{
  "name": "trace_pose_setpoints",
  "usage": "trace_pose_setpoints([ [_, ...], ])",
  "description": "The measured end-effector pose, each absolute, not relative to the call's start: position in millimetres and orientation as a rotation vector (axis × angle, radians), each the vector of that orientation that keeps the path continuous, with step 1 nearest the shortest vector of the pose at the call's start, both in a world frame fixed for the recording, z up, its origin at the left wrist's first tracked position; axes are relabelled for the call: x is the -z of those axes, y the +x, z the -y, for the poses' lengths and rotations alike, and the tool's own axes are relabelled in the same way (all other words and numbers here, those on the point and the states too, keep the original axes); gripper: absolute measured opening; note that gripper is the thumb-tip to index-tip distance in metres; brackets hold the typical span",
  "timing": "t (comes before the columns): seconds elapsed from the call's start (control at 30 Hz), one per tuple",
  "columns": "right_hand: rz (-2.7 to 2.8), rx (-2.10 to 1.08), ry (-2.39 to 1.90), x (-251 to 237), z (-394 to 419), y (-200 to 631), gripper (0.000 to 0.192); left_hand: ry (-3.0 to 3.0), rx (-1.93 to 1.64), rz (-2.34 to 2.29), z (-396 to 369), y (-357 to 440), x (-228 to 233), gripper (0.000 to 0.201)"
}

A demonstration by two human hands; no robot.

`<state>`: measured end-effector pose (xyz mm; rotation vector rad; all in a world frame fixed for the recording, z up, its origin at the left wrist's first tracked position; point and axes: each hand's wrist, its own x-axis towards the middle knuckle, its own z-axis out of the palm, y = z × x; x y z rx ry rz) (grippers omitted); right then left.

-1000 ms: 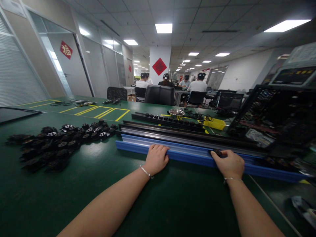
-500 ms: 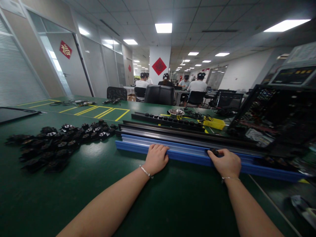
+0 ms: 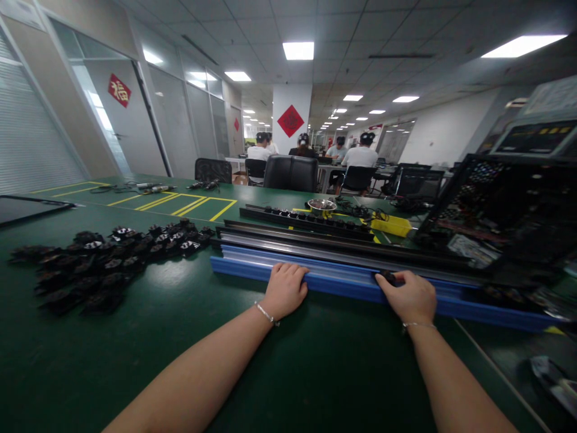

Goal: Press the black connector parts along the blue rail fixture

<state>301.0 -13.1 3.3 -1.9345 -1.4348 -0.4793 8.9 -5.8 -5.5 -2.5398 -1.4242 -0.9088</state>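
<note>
Looking through the head view, we rest our left hand (image 3: 287, 292) over the near edge of the blue rail (image 3: 347, 290), its grip uncertain, while our right hand (image 3: 410, 294) pinches a small black part (image 3: 387, 276) at the rail. Several dark parts (image 3: 505, 295) seem already seated toward the right end; many black pieces (image 3: 103, 264) lie loose at left on the tabletop (image 3: 315, 373), not yet in it.
</note>
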Motion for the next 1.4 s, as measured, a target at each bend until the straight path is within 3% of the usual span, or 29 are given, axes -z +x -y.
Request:
trace_pose_setpoints([
  [1.4,1.582,0.476,-1.845,-6,13,282,0.04,-2.55,0.9,1.438,7,9,3,0.027],
])
